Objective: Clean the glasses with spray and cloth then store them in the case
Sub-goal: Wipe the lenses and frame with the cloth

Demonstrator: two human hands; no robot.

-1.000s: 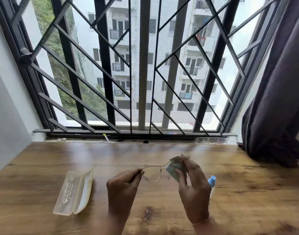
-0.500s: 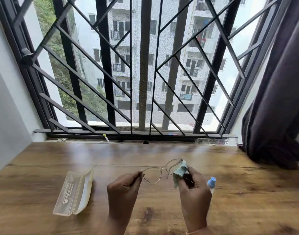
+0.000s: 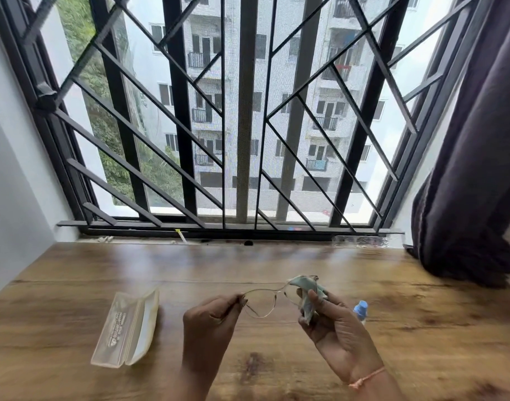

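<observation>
Glasses: a thin gold wire-framed pair of glasses [image 3: 262,303] is held in the air above the brown wooden table [image 3: 74,285], lower centre of the frame, between the two hands.
Left hand: the left hand [image 3: 210,322] pinches the left end of the frame between thumb and fingertips, the other fingers curled in.
Right hand: the right hand [image 3: 334,334] holds a pale green soft cloth [image 3: 307,290], folded over the right lens and pinched there by thumb and fingers.
Handling: the glasses look light, springy and easily bent, and the lenses smear. They are best held by the rim end or hinge, with the lens touched only through the cloth. The cloth is limp and will bunch.
Case: a translucent pale yellow plastic case [image 3: 129,328] lies open on the table at lower left, well apart from the hands. Nothing shows inside it.
Spray: a small spray bottle with a blue cap [image 3: 360,309] stands just behind the right hand, mostly hidden. Its fill level cannot be told.
Stage: probably wiping, with storing yet to come.
</observation>
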